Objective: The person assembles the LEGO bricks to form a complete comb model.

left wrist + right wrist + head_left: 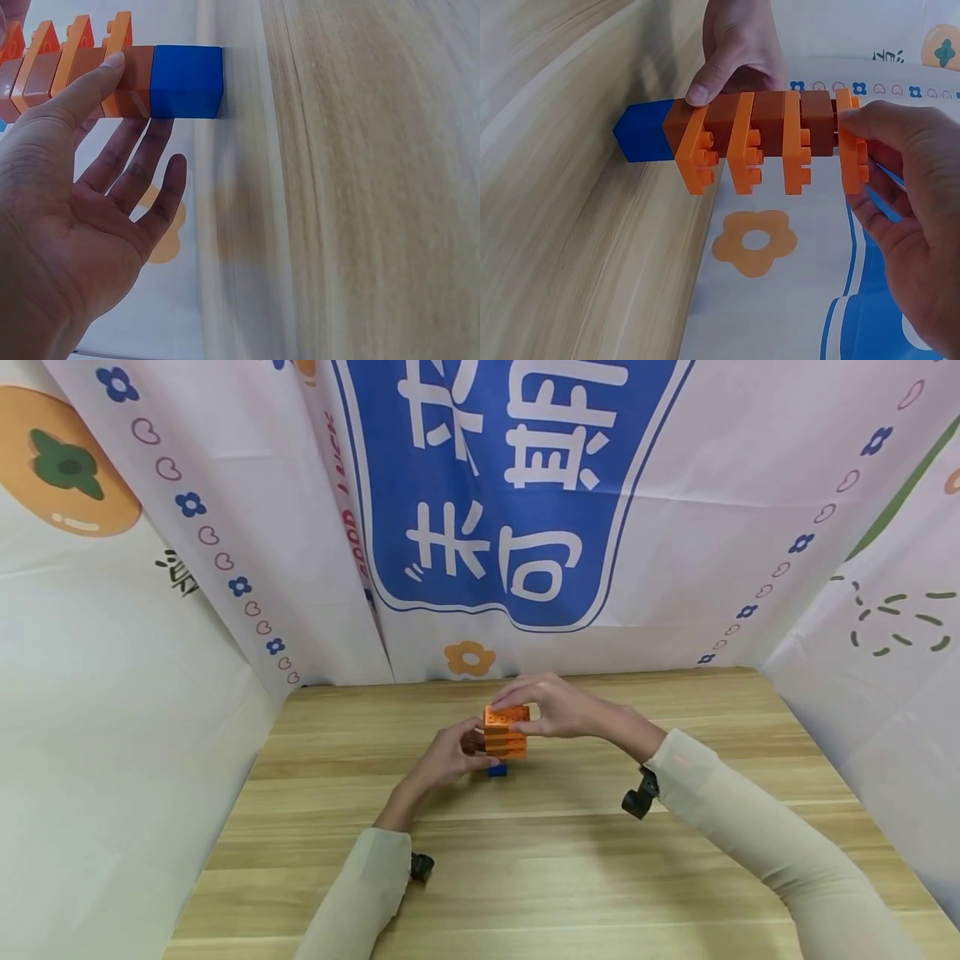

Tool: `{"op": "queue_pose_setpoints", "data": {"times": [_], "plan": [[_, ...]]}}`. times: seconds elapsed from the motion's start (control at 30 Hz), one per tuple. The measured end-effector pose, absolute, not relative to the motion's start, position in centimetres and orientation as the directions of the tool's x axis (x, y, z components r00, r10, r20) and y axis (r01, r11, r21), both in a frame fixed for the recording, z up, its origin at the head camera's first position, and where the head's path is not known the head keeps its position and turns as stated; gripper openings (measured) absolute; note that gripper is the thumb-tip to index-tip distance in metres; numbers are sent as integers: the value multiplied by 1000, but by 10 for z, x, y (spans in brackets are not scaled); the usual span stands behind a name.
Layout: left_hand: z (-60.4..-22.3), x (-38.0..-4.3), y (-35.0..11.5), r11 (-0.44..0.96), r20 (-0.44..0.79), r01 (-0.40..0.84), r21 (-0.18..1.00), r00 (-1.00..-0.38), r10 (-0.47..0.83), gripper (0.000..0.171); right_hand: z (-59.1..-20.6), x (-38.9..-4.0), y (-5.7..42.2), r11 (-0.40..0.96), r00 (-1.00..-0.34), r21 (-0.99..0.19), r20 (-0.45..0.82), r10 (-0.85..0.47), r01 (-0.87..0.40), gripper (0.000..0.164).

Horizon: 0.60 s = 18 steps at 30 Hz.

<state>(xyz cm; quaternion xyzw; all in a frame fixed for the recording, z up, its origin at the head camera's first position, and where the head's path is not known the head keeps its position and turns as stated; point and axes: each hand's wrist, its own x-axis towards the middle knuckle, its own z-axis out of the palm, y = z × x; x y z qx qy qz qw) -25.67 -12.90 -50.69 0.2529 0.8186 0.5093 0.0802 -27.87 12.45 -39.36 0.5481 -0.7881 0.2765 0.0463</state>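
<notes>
A tower of toy building bricks stands upright on the table, with brown bricks [769, 120] and orange plates [741, 154] alternating above a blue brick [646, 131] at the bottom. The plates jut out to one side, studs showing. My left hand [447, 756] steadies the lower tower, its thumb against the lowest brown brick and orange plate and its fingers behind. At the top, my right hand [558, 706] pinches the uppermost orange plate [850, 165] between thumb and fingers. A narrow strip of studs shows between that plate and the brown brick under it.
The wood-grain table [585, 860] ends at a printed cloth [675, 568] hanging close behind the tower. White cloth walls [135, 693] enclose the left and right sides. A small black camera [639, 797] hangs at the right wrist, another black camera [422, 867] at the left.
</notes>
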Motion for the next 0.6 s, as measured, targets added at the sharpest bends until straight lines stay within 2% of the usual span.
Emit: {"op": "queue_pose_setpoints", "data": {"times": [0.3, 0.6], "plan": [[-507, -256, -128, 348, 130, 333, 876, -859, 495, 40, -390, -279, 118, 279, -401, -353, 344, -849, -893, 32], [-507, -256, -128, 359, 116, 324, 875, -862, 494, 40, -390, -279, 115, 296, -431, -385, 333, -839, -874, 27]]}}
